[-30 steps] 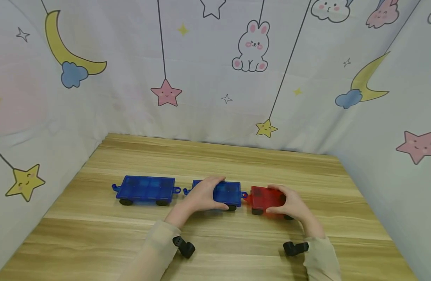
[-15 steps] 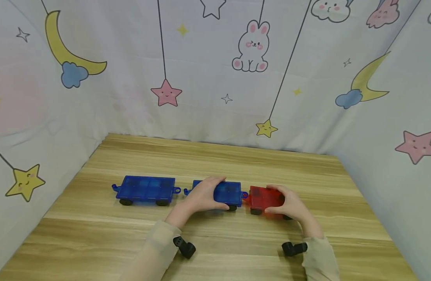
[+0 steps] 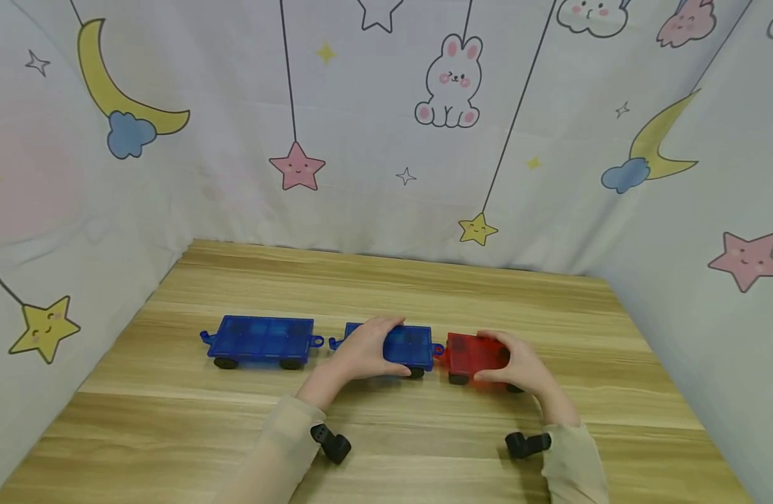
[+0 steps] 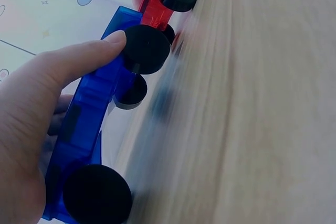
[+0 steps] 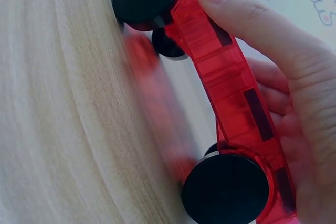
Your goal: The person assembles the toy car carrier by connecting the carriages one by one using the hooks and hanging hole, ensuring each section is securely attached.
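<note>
Grips red car (image 3: pixel 465 355) in right hand (image 3: pixel 522 364), nearer blue car (image 3: pixel 413 345) left of it in left hand (image 3: pixel 364 351), seemingly keeping both aligned.

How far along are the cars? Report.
Done: left car, middle car and red car stand in a row. In hand: left hand grips the middle car, right hand the red car; their couplers overlap, perhaps linked. Remaining, probably: linking the left car, its ring apart from the middle car's hook.

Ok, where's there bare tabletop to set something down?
The tabletop is bare between the wagons and the backdrop, and between the wrist cameras. It's crowded where the left hand grips the middle blue wagon and the right hand the red wagon.
</note>
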### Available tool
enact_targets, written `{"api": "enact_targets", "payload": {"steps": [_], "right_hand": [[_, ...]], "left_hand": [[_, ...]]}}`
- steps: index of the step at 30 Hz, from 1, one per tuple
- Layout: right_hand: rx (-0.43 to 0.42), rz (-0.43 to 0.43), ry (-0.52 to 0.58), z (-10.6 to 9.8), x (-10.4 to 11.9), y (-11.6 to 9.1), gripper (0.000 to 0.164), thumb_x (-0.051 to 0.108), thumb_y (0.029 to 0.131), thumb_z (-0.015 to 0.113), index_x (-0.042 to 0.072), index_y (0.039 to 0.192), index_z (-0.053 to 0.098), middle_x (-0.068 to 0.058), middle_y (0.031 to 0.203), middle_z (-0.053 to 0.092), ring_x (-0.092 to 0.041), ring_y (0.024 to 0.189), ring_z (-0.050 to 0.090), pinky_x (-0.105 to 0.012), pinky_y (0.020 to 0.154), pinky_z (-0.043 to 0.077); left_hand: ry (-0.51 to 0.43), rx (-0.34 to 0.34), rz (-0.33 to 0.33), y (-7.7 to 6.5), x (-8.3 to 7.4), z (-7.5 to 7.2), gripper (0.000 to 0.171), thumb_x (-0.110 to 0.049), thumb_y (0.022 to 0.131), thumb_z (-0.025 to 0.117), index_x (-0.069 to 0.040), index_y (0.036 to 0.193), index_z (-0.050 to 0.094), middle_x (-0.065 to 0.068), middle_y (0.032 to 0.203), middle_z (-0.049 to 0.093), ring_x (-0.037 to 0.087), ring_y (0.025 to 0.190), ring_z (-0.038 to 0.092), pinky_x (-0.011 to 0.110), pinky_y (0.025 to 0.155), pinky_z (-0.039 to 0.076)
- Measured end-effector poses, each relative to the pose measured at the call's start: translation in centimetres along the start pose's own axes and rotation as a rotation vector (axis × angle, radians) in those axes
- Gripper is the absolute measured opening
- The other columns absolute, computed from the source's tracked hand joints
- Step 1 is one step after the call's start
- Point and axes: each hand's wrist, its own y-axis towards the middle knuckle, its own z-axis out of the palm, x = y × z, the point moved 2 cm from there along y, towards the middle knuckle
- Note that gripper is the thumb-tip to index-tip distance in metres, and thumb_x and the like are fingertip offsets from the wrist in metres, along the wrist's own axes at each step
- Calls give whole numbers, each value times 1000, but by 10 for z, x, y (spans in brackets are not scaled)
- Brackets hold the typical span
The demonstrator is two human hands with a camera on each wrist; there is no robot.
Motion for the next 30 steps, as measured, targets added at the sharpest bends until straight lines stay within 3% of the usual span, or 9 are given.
{"api": "enact_targets", "payload": {"steps": [30], "right_hand": [[49, 1, -39, -1, 1, 4, 82, 36, 74, 86, 3, 140, 51, -19, 137, 55, -33, 114, 56, -47, 92, 50]], "left_hand": [[90, 44, 25, 0, -1, -3, 97, -52, 73, 82, -6, 148, 41, 12, 148, 48, 33, 138, 43, 50, 113, 37]]}}
